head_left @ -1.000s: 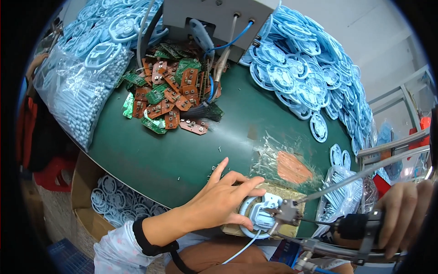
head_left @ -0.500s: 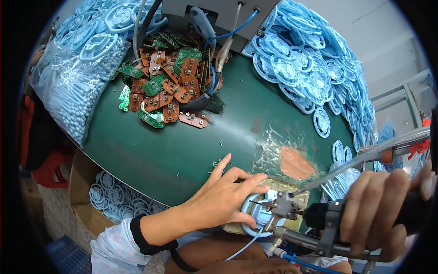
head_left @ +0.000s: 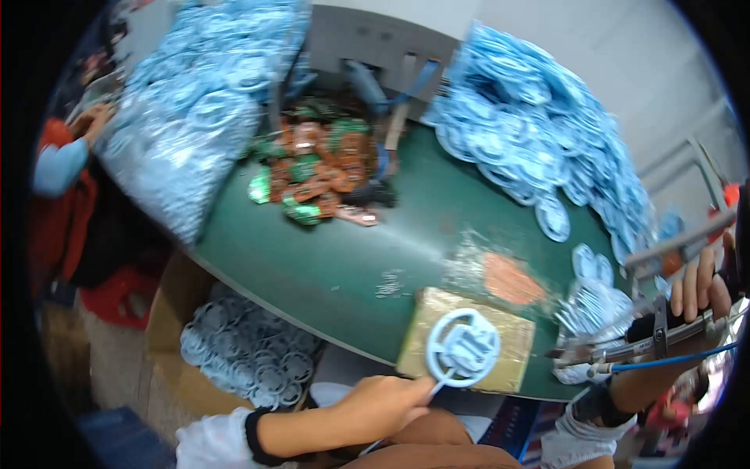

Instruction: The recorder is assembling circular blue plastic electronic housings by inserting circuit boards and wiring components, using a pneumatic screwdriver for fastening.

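Note:
My left hand (head_left: 391,402) is closed on the thin stick of a light-blue round plastic piece (head_left: 463,349). The piece has an open rim and a raised middle. It appears over a gold-coloured block (head_left: 512,367) at the table's near edge; whether it touches the block I cannot tell. Far to the right, my right hand (head_left: 699,288) grips a power screwdriver (head_left: 652,332) with a dark body, a metal bracket and a blue hose. Its tip is blurred and away from the plastic piece.
Circuit boards (head_left: 312,172) lie heaped on the green table (head_left: 312,266). Light-blue plastic rings (head_left: 523,117) pile up at the far right. Small screws (head_left: 389,284) lie beyond the block. A cardboard box (head_left: 168,320) of rings stands below left. At far left another person's hand (head_left: 94,121) shows.
My right hand has drawn the screwdriver off the round piece to the right. My left hand has shifted from the rim to its stick. The whole view has swung and blurred.

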A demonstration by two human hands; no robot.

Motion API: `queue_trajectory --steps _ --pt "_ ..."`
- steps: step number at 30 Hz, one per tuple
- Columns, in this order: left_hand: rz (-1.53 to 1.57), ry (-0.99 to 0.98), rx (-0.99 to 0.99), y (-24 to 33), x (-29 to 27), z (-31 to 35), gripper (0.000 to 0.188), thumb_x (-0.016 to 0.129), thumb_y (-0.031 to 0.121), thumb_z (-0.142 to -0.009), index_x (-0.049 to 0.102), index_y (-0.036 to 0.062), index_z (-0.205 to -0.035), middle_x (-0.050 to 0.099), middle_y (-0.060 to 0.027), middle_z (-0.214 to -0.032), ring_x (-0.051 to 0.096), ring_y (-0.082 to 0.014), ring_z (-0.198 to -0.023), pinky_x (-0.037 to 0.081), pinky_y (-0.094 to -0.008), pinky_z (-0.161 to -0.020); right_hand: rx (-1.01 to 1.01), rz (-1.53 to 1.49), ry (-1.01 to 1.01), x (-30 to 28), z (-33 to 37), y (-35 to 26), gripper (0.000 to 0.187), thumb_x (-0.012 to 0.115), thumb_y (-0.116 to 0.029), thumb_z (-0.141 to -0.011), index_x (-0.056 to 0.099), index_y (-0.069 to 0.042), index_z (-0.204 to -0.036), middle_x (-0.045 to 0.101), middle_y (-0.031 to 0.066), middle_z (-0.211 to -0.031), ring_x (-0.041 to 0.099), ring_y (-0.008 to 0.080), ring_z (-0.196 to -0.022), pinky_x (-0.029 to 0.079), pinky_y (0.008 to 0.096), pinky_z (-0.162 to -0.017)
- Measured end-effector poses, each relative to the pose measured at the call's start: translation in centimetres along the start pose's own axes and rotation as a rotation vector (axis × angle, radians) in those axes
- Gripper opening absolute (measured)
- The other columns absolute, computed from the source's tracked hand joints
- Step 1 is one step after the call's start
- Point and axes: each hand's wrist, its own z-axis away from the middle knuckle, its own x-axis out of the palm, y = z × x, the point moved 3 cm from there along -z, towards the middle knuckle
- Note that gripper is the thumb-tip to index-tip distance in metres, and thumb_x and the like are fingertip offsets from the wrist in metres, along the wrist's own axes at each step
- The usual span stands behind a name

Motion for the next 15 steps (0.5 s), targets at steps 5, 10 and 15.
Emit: queue_trajectory --steps 5,10,15 --pt "0.274 0.17 0.105 2.5 -5.1 3.1 0.015 0.058 0.006 -0.079 0.048 0.0045 -0.09 0.057 -0.0137 -0.065 0.058 -0.0346 -0.061 0.043 -0.0402 -0.053 -0.075 0.014 0.233 -2.3 2.9 3.0 0.025 0.039 -0.006 -0.091 0.036 0.002 -0.115 0.034 0.0018 -0.063 0.037 0.008 -0.046 0.037 0.0209 -0.044" --pt "-0.11 0.014 -0.32 3.5 -11.8 12.3 0.008 0.058 0.007 -0.077 0.056 0.0057 -0.085 0.063 -0.0113 -0.069 0.063 -0.029 -0.065 0.047 -0.0367 -0.055 -0.02 0.213 0.286 -5.3 4.2 4.2 0.024 0.044 -0.025 -0.094 0.049 -0.002 -0.088 0.04 0.0004 -0.063 0.043 0.0065 -0.053 0.039 0.0184 -0.054" --pt "-0.673 0.503 -0.561 -0.6 -12.2 15.9 0.013 0.061 0.008 -0.074 0.057 0.0071 -0.087 0.061 -0.0112 -0.066 0.061 -0.0336 -0.066 0.046 -0.043 -0.058 0.003 0.129 0.181 -4.5 3.0 4.4 0.024 0.051 -0.025 -0.091 0.049 -0.001 -0.094 0.037 0.0002 -0.065 0.042 0.0057 -0.054 0.038 0.0179 -0.053"
